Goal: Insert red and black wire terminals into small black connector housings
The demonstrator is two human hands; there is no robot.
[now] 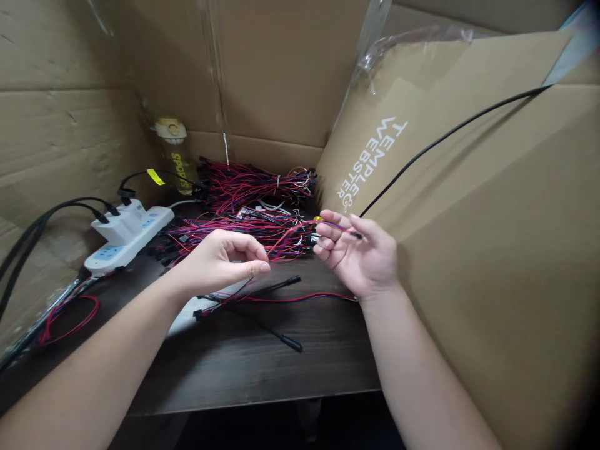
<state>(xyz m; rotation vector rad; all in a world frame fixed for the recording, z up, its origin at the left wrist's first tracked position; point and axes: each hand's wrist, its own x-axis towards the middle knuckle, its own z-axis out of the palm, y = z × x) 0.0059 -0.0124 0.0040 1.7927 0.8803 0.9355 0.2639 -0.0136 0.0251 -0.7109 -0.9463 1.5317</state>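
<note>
My left hand pinches a thin red wire between thumb and forefinger. From there the red-and-blue wire lead runs up to my right hand, which is turned palm up with curled fingers and holds the other end. A small black tip of the lead shows by the right thumb. Behind both hands lies a loose pile of red and black wire leads. Below them on the table are a black cable with a thick end and another black plug.
A white power strip with plugged-in adapters stands at the left. Behind it is a bottle with a yellow lid. A tied wire bundle lies at the back. Cardboard walls surround the dark table; a black cable hangs across the right one.
</note>
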